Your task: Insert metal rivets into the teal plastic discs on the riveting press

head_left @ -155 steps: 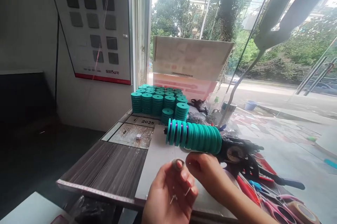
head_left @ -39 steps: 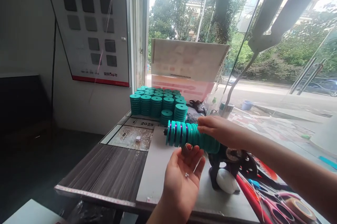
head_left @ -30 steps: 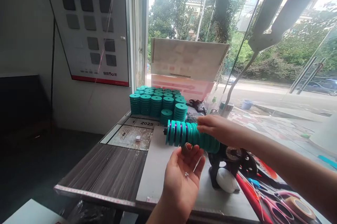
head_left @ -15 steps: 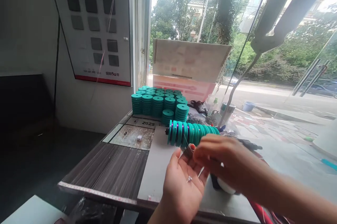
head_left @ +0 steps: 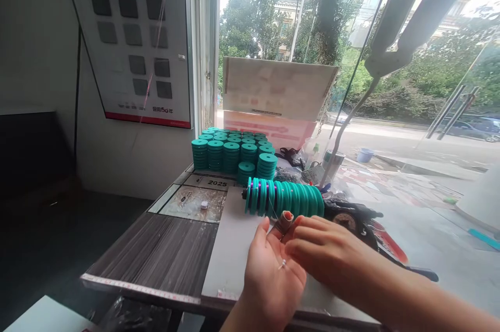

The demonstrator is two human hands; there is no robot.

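My left hand (head_left: 271,280) is palm up and cupped, with a few tiny white-headed pins (head_left: 283,264) lying in the palm. One of its fingers has a tan wrap (head_left: 286,220) around the tip. My right hand (head_left: 322,243) is bent over the left fingers, its own fingers drawn together; whatever they pinch is hidden. Just beyond both hands lies a row of teal foam spools (head_left: 287,198) on a rod, with purple showing between some of them. A fine line (head_left: 272,208) runs from the spools towards my left fingertips.
Stacked teal spools (head_left: 231,155) stand at the back of the table. A small white object (head_left: 204,205) lies on the left side. A white board (head_left: 222,254) lies under my hands. Black tool-like parts (head_left: 353,209) and a red tray (head_left: 392,243) are on the right, beside the window glass.
My right hand has moved slightly down and flattened over the left fingers, uncovering more of the wrapped fingertip. The pins stay in my left palm. The view has shifted a little.
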